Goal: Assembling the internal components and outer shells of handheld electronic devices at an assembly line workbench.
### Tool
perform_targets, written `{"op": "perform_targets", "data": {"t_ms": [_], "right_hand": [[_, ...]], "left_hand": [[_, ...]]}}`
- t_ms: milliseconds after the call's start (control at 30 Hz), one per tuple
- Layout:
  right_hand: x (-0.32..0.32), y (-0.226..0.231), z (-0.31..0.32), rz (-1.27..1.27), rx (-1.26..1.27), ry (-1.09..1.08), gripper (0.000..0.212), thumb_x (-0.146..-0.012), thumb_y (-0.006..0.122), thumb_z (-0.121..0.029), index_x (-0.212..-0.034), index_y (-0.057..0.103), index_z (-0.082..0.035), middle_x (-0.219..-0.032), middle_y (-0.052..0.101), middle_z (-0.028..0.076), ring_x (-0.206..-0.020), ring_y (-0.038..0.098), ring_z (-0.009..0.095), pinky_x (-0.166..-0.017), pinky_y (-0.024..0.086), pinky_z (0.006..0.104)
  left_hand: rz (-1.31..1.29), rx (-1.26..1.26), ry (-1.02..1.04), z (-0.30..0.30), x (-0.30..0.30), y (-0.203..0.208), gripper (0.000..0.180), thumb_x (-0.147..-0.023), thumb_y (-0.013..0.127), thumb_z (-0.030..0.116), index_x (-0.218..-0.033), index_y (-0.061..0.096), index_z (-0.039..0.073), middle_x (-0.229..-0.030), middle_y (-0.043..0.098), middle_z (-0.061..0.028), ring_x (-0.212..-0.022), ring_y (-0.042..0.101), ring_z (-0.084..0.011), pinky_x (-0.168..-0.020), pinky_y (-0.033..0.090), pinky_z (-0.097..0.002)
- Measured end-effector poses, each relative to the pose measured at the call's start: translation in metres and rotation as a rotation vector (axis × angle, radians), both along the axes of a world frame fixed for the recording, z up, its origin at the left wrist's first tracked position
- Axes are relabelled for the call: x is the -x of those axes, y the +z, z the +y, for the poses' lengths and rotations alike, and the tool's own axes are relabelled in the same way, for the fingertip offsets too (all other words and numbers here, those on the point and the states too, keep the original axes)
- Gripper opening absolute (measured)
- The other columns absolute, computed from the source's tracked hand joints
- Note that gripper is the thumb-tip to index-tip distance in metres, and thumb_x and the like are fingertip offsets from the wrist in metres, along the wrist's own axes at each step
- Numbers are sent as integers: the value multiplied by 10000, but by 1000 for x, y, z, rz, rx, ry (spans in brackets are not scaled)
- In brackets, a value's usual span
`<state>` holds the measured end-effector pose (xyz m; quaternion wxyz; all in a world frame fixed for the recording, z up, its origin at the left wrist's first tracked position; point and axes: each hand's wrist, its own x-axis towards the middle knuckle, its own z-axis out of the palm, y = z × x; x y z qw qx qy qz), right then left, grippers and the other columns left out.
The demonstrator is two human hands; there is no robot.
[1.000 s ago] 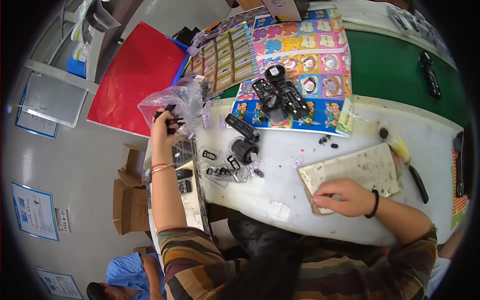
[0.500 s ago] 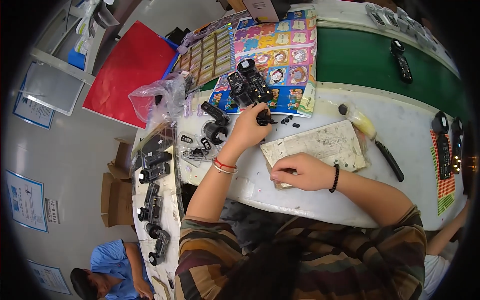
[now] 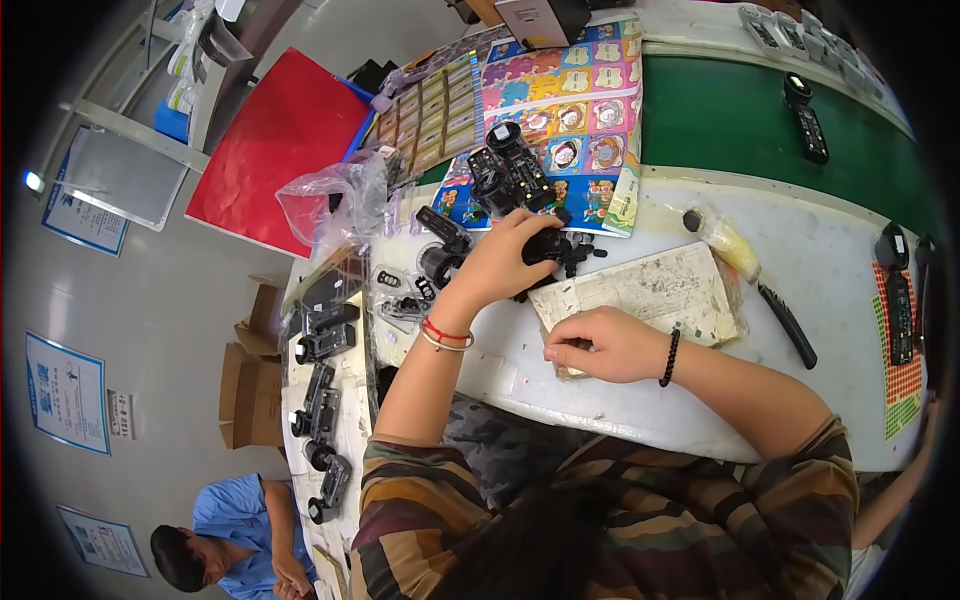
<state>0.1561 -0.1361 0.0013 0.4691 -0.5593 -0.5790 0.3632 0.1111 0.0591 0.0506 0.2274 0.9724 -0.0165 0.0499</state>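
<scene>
My left hand (image 3: 505,262) is curled over a heap of small black parts (image 3: 578,250) on the white table, with some of them between thumb and fingers. Just beyond it, black handheld devices (image 3: 522,175) with round ends and exposed circuit boards lie on a colourful printed sheet (image 3: 605,110). My right hand (image 3: 615,345) rests on the near edge of a worn, stained board (image 3: 640,295). Its fingers are bent in with the thumb against them; whatever they may hold is hidden.
Right of the board lie a yellow-wrapped tool (image 3: 728,248) and a black handle (image 3: 788,325). Beyond runs a green belt (image 3: 720,115) carrying another device (image 3: 806,120). More devices (image 3: 325,335) line the left side, near a clear plastic bag (image 3: 335,205). A person in blue (image 3: 240,530) sits lower left.
My left hand has shifted slightly right, its fingers wider apart, and more small black parts now lie beside it. My right hand stays on the board. The view has shifted slightly.
</scene>
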Motion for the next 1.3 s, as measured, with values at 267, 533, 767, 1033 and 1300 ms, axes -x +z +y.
{"op": "perform_targets", "data": {"t_ms": [267,533,767,1033,1300], "right_hand": [[3,0,0,-6,-38,-27,230,-909,547,-249,-920,633,-36,-763,635,79,-658,580,169,-625,462,304],[1,-3,-1,-17,-92,-46,227,-899,549,-249,-899,639,-40,-716,627,86,-630,581,186,-603,457,319],[1,2,2,-35,-5,-10,220,-910,559,-237,-918,627,-28,-801,632,75,-675,562,159,-639,454,279],[-1,-2,0,-46,-69,-34,215,-903,565,-241,-926,628,-37,-801,635,85,-678,582,184,-638,463,297],[1,-1,0,-84,-26,-29,211,-898,561,-243,-923,636,-47,-782,634,96,-675,601,205,-629,470,312]], "left_hand": [[-77,-69,-36,5,14,4,269,-791,651,155,-1042,620,63,-1049,588,-114,-1049,532,-308,-923,420,-378],[-255,-40,197,43,49,15,228,-805,622,110,-1026,642,59,-1100,599,-118,-1048,558,-280,-888,441,-349],[-278,-91,444,87,76,2,376,-772,674,191,-1103,586,34,-1145,562,-162,-1083,519,-332,-944,397,-391],[154,-305,699,64,28,16,697,-729,682,484,-1258,495,71,-1183,549,-181,-1095,515,-375,-920,424,-439],[46,-562,596,72,1,-4,693,-759,634,509,-1297,472,103,-1305,445,-194,-1081,527,-405,-899,437,-466]]}}
